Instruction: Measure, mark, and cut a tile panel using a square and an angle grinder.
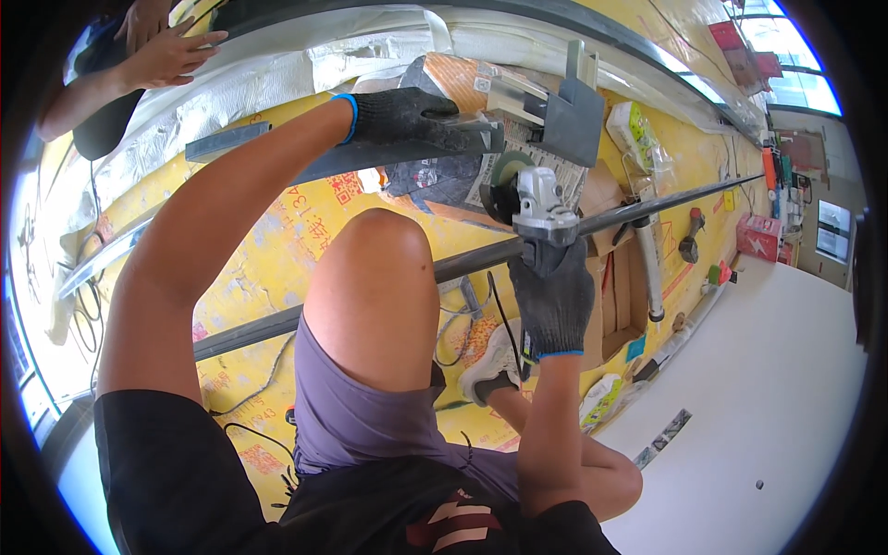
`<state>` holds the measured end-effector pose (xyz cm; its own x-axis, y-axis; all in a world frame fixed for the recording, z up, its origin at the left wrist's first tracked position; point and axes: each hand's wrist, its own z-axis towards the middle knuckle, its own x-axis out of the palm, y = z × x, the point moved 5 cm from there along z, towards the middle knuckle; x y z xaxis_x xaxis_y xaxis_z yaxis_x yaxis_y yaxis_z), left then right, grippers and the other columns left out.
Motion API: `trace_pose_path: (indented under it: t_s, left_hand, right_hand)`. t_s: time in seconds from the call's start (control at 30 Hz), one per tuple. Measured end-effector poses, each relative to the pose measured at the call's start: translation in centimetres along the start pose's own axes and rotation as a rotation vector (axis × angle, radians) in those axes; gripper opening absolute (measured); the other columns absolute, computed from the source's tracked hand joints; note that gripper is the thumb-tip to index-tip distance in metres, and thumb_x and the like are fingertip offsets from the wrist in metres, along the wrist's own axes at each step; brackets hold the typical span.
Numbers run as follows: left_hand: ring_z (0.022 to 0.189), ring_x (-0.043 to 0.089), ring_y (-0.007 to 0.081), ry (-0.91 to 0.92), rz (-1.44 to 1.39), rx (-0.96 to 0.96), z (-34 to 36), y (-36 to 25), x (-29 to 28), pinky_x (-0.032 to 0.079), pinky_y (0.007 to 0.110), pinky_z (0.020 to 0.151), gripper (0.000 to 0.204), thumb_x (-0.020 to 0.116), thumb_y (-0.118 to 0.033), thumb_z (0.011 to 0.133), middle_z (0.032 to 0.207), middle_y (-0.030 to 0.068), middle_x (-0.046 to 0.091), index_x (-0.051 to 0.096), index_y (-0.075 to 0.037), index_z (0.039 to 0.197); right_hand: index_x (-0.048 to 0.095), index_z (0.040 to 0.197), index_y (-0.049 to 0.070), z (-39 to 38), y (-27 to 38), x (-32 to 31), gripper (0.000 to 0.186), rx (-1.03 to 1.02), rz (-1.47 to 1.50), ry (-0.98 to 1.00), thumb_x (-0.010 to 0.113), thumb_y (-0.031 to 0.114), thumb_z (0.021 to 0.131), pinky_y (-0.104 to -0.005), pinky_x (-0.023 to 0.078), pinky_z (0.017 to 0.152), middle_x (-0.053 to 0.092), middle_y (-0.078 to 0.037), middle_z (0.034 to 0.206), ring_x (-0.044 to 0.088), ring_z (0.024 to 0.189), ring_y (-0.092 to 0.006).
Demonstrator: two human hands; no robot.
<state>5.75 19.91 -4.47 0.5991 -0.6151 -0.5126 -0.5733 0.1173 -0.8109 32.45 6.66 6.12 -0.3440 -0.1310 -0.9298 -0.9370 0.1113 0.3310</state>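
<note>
My left hand [407,116], in a black glove with a blue cuff, grips the dark grey metal profile [356,159] near its right end. The profile lies crosswise beyond my raised knee. My right hand [555,301], gloved the same way, is closed round the body of an angle grinder [548,208]. The grinder's silver head points away from me, and its greenish disc [511,174] stands just below the profile's right end. Whether disc and profile touch, I cannot tell. Beyond the disc, a grey cut profile piece [569,116] sits near a sheet of newspaper [486,176].
A long dark bar [629,211] crosses the yellow-covered floor under the grinder. An open cardboard box [624,305], a caulking gun [650,268] and a cordless tool [690,236] lie to the right. Another person's hand [176,55] is at the upper left. Cables run across the floor.
</note>
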Motion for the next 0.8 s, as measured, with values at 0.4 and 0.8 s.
trace_pose_path:
  t_s: [0.4,0.8]
  left_hand:
    - [0.145,0.046,0.0329,0.041,-0.04,-0.029,-0.2,-0.2,-0.1,0.034,0.04,0.121,0.081,0.059,-0.057,0.1,0.157,0.0208,0.047,0.041,-0.002,0.157]
    - [0.143,0.048,0.0318,0.036,-0.08,-0.035,-0.2,-0.1,-0.2,0.037,0.04,0.12,0.083,0.062,-0.055,0.098,0.156,0.0223,0.049,0.041,0.001,0.155]
  right_hand:
    - [0.048,0.128,0.0,1.7,0.9,0.1,0.066,-0.039,0.013,-0.007,0.076,0.035,0.081,-0.0558,0.053,0.083,0.07,-0.029,0.1,0.068,0.095,-0.0494]
    - [0.064,0.115,0.004,-4.0,-18.6,0.0,0.039,0.258,1.084,-0.323,0.082,0.02,0.085,-0.0363,0.057,0.073,0.068,-0.006,0.094,0.069,0.084,-0.0213]
